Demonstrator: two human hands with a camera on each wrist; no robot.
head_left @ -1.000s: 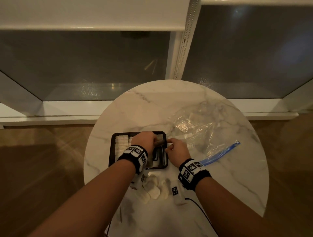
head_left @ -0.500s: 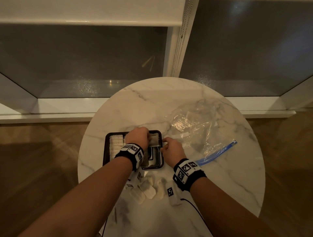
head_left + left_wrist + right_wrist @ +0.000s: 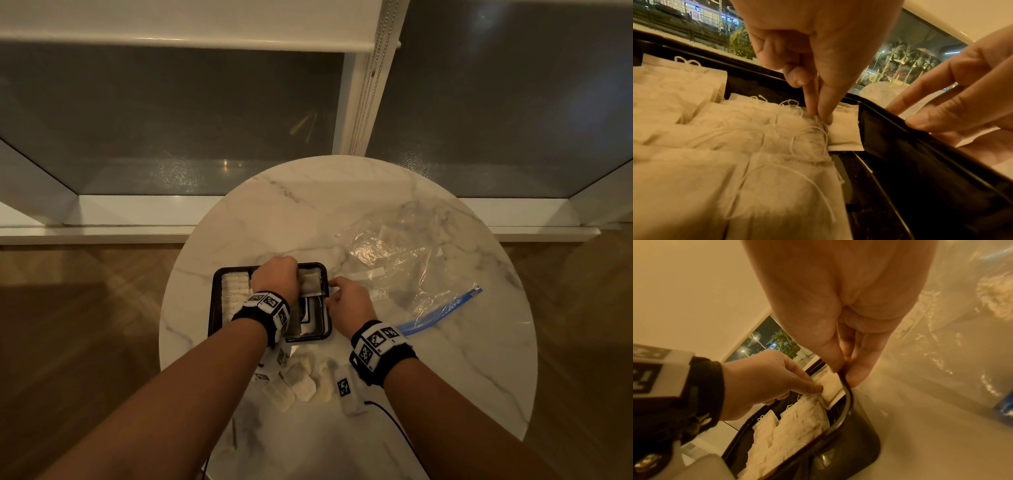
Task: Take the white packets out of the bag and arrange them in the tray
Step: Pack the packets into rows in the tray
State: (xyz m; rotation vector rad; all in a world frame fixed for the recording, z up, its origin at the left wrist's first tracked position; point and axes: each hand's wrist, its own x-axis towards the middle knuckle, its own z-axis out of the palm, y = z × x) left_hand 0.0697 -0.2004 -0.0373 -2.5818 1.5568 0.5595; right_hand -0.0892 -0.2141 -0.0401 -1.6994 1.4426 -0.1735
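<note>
A black tray sits on the round marble table and holds rows of white packets with strings. My left hand is over the tray's far right part. In the left wrist view its thumb and forefinger pinch the top of a white packet standing against the tray's right wall. My right hand pinches the tray's right rim between thumb and fingers. The clear zip bag lies crumpled to the right of the tray.
Several loose white packets lie on the table in front of the tray, between my forearms. The bag's blue zip strip points right. A window sill and glass stand behind the table; wooden floor surrounds it.
Both hands keep their places at the tray, the left over its far right part and the right at the rim. The head view has drifted slightly.
</note>
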